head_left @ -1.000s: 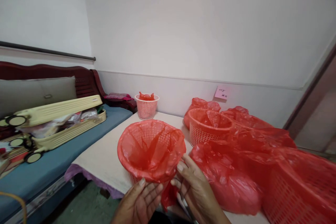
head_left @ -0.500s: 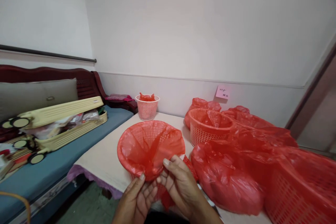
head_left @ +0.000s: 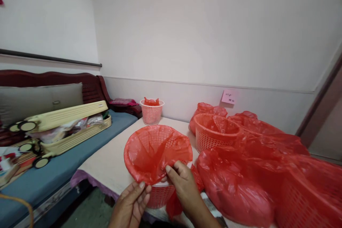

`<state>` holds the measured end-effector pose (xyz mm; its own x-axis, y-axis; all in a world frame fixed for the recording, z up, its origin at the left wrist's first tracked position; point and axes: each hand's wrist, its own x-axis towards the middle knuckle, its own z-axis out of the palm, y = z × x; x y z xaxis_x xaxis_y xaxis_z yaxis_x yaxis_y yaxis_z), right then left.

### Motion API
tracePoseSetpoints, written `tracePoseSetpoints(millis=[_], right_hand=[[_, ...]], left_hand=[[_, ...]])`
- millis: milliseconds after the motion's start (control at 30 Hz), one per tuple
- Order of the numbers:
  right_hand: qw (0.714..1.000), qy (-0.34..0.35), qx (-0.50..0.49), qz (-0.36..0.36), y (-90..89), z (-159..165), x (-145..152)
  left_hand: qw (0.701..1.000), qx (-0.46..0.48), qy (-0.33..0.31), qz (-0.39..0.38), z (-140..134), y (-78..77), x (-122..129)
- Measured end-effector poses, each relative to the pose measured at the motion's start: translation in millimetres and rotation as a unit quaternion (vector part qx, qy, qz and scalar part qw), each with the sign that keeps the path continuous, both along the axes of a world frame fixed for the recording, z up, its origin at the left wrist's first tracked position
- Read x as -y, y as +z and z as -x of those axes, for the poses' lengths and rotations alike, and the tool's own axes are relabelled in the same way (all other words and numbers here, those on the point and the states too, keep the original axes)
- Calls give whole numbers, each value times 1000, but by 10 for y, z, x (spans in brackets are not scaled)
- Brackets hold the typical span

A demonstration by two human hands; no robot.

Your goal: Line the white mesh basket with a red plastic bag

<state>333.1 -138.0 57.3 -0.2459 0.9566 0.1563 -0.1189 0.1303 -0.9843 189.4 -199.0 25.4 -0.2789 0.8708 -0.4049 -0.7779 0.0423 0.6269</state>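
Observation:
A white plastic basket (head_left: 161,195) with a lattice wall stands on the near part of the table, tinted red by a thin red plastic bag (head_left: 152,153) lining it. The bag is folded over most of the rim; at the near right a stretch of white rim shows. My left hand (head_left: 133,197) pinches the bag's edge at the front of the rim, thumb on top. My right hand (head_left: 180,181) grips the bag at the near right rim, with its thumb on the film and some fingers hidden beneath. Loose red film hangs below my right hand.
Right of the basket lie bulging red bags (head_left: 232,185) and bag-lined baskets (head_left: 216,133). A small basket (head_left: 151,112) stands at the table's far corner. An open cream suitcase (head_left: 74,124) rests on the blue-covered bench at left. A pink note (head_left: 228,97) sticks to the wall.
My hands have moved apart along the rim, the left one leftward. More of the basket's front wall and a stretch of white rim now show. The view has shifted slightly.

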Motion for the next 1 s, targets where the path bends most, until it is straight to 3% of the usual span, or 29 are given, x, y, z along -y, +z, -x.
tracePoseSetpoints(millis=[167, 400, 633, 733, 900, 1000], right_hand=[[999, -7, 41, -21, 38, 31, 41], [998, 0, 63, -21, -18, 14, 36], [986, 4, 154, -66, -38, 28, 72], [981, 15, 177, -74, -27, 22, 84], [975, 8, 200, -93, 19, 25, 88], [967, 0, 229, -114, 44, 37, 79]], left_hand=[[999, -27, 12, 15, 20, 19, 50], [997, -68, -41, 10, 181, 25, 77], [995, -97, -2, -37, 331, -40, 52], [982, -182, -1, -52, 380, -64, 42], [935, -347, -6, -71, 500, -51, -48], [954, -283, 18, -97, 590, 21, -161]])
